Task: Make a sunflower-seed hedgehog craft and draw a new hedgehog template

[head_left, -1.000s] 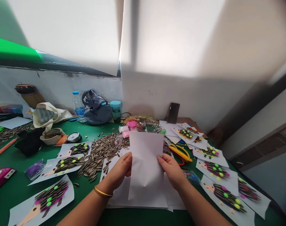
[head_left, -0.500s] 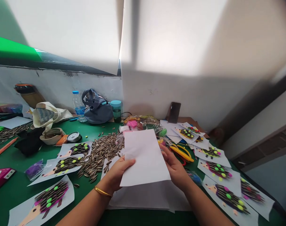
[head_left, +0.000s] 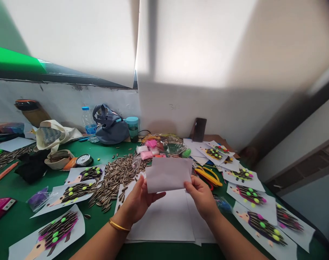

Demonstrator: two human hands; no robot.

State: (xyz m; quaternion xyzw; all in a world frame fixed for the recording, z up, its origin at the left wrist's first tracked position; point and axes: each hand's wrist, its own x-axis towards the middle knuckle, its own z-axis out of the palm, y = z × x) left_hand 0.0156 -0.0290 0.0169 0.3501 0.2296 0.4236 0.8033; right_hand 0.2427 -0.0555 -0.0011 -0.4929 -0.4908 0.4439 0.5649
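A blank white sheet (head_left: 168, 175) is held up in the middle, its long side now running sideways. My right hand (head_left: 201, 195) pinches its lower right corner. My left hand (head_left: 140, 198) is at the sheet's left edge, thumb up and fingers apart, partly behind the paper; a gold bangle is on that wrist. Below the hands, larger white sheets (head_left: 164, 220) lie stacked on the green table (head_left: 105, 234). Striped sunflower seeds (head_left: 117, 177) are heaped left of the stack.
Hedgehog pictures made with seeds lie at left (head_left: 56, 231) and right (head_left: 264, 224). Behind the hands are clay packets (head_left: 146, 155) and yellow-handled scissors (head_left: 209, 177). A phone (head_left: 199, 130), a blue bag (head_left: 112, 130), a bottle (head_left: 88, 122) and a jar (head_left: 133, 130) stand by the wall.
The held sheet has gone from upright to sideways and reaches less far down, uncovering the stack below. My left hand's grip has loosened, and its fingers have spread.
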